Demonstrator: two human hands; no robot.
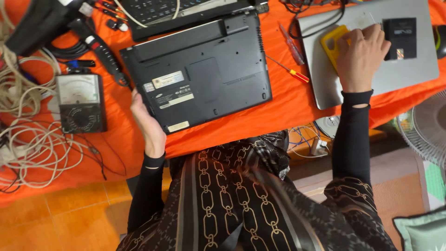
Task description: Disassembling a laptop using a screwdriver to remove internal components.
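Fingers of left hand [147, 122] hidden under black laptop [197, 69] edge, grip unclear; right hand [362, 56] flat on yellow case [331, 44].

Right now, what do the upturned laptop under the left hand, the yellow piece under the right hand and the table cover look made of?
Upturned laptop: matte black plastic shell, going by the moulded vents and panel seams. Yellow piece: probably smooth plastic or rubber, with punched holes; the right hand hides most of it. Table cover: orange woven cloth, draped and creased at the edge. The left hand grips the laptop's corner.
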